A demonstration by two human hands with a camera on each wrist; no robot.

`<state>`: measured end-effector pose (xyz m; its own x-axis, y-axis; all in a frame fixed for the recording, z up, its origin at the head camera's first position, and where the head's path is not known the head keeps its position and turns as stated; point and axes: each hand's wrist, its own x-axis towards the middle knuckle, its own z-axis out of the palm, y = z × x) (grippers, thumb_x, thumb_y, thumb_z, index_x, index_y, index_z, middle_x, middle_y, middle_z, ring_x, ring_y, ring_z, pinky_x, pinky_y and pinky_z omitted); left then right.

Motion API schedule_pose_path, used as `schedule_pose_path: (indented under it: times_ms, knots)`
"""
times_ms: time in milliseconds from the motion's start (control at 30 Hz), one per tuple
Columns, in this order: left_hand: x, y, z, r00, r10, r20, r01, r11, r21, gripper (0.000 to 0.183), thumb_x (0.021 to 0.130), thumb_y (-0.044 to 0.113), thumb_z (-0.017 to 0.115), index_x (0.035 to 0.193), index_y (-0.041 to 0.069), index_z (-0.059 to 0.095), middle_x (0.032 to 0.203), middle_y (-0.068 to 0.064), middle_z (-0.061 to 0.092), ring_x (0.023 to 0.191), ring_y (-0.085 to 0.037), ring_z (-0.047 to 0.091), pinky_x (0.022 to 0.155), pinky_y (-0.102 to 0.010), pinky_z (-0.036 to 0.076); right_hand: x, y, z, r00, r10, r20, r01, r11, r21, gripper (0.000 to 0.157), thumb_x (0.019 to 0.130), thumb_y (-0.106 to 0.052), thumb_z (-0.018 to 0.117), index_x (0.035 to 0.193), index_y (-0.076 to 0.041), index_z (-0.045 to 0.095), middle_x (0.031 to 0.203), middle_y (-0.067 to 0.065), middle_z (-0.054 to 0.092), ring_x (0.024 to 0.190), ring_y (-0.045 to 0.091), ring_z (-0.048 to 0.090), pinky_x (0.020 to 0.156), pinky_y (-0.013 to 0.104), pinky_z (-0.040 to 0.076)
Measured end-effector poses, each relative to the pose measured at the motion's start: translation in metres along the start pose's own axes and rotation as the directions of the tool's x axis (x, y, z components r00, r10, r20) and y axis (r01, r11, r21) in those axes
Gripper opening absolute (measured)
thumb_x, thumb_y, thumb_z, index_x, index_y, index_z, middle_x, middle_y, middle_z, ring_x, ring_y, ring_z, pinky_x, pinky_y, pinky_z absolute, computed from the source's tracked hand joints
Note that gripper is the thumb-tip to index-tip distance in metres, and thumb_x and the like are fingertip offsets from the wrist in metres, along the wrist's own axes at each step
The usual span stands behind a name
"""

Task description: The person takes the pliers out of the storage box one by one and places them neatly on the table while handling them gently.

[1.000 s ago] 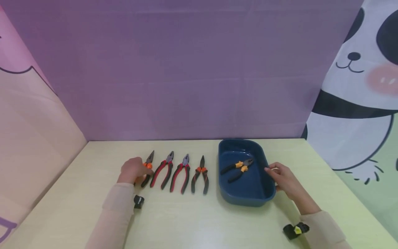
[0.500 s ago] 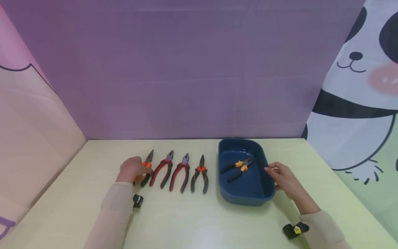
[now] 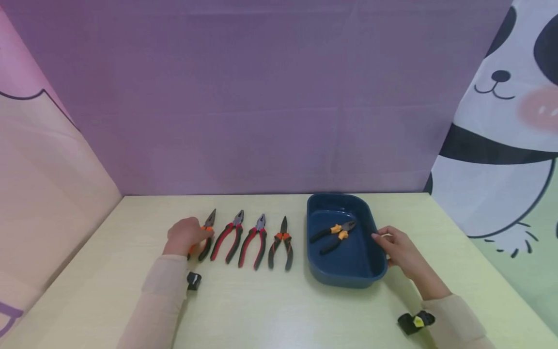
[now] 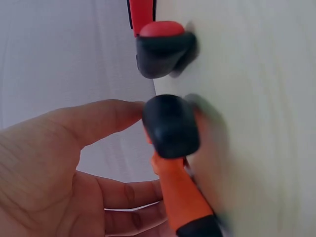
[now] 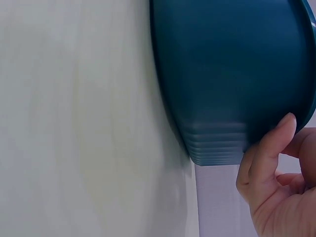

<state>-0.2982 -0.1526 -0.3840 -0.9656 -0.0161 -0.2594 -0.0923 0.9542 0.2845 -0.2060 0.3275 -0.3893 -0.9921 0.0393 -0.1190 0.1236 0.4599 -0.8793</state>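
At the left end of a row of pliers, my left hand (image 3: pixel 185 236) holds long-nose pliers (image 3: pixel 210 221) with orange and black handles. In the left wrist view the thumb presses one handle while the fingers lie against the other orange handle (image 4: pixel 185 195). The jaws point away toward the back of the table, and my hand hides part of the grips in the head view. My right hand (image 3: pixel 398 252) pinches the right wall of a blue plastic bin (image 3: pixel 344 280), with fingers on its outer side. Inside the bin lie combination pliers (image 3: pixel 335 237) with yellow and black handles.
Two red-and-black combination pliers (image 3: pixel 228 237) (image 3: pixel 254 242) lie side by side to the right of my left hand. Beyond them are long-nose pliers (image 3: pixel 281 245) with orange and black handles, close to the bin. A purple cloth wall (image 3: pixel 270 97) rises behind the table (image 3: pixel 253 310).
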Motion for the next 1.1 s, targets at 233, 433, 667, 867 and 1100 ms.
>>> schedule_pose_path:
  times_ms: [233, 433, 667, 867, 1100]
  knots:
    - [-0.008, 0.009, -0.012, 0.999, -0.026, -0.045, 0.026, 1.0, -0.005, 0.049, 0.087, 0.045, 0.055, 0.096, -0.002, 0.062, 0.085, -0.013, 0.059, 0.07, -0.023, 0.053, 0.058, -0.033, 0.04, -0.001, 0.0, -0.001, 1.0, -0.024, 0.008, 0.024, 1.0, 0.015, 0.03, 0.099, -0.023, 0.048, 0.109, 0.005, 0.042, 0.079, 0.003, 0.058, 0.066, 0.011, 0.057, 0.051, 0.034, 0.051]
    - [-0.019, 0.025, -0.023, 0.997, -0.006, -0.071, 0.006, 1.0, -0.005, 0.049, 0.091, 0.045, 0.052, 0.098, -0.003, 0.06, 0.079, -0.01, 0.056, 0.06, -0.019, 0.05, 0.052, -0.029, 0.036, 0.0, 0.001, -0.002, 1.0, -0.027, 0.012, 0.027, 0.999, 0.026, 0.03, 0.1, -0.023, 0.047, 0.109, 0.005, 0.042, 0.079, 0.003, 0.059, 0.065, 0.011, 0.057, 0.05, 0.034, 0.051]
    - [-0.034, 0.043, -0.028, 0.99, 0.052, -0.132, -0.057, 0.998, -0.031, 0.042, 0.09, 0.043, 0.054, 0.079, 0.002, 0.056, 0.07, -0.008, 0.054, 0.06, -0.019, 0.048, 0.049, -0.03, 0.037, 0.002, 0.002, -0.001, 0.999, -0.035, 0.011, 0.035, 0.999, 0.03, 0.03, 0.099, -0.023, 0.048, 0.109, 0.005, 0.043, 0.077, 0.002, 0.057, 0.064, 0.01, 0.055, 0.049, 0.032, 0.05]
    - [-0.036, 0.059, -0.019, 0.975, 0.127, -0.181, -0.134, 0.991, -0.027, 0.043, 0.089, 0.04, 0.057, 0.091, -0.002, 0.059, 0.081, -0.011, 0.06, 0.064, -0.022, 0.051, 0.052, -0.031, 0.039, 0.001, 0.001, 0.0, 1.0, -0.02, 0.005, 0.02, 1.0, 0.024, 0.029, 0.099, -0.023, 0.048, 0.108, 0.005, 0.043, 0.081, 0.005, 0.059, 0.068, 0.011, 0.057, 0.052, 0.033, 0.051]
    - [-0.039, 0.072, -0.016, 0.952, 0.224, -0.209, -0.237, 0.971, -0.041, 0.045, 0.088, 0.039, 0.058, 0.099, -0.004, 0.06, 0.094, -0.016, 0.065, 0.072, -0.024, 0.056, 0.064, -0.035, 0.045, 0.0, 0.002, 0.001, 1.0, -0.017, -0.005, 0.018, 0.999, 0.041, 0.028, 0.099, -0.022, 0.048, 0.107, 0.004, 0.043, 0.083, 0.007, 0.059, 0.069, 0.013, 0.057, 0.052, 0.033, 0.051]
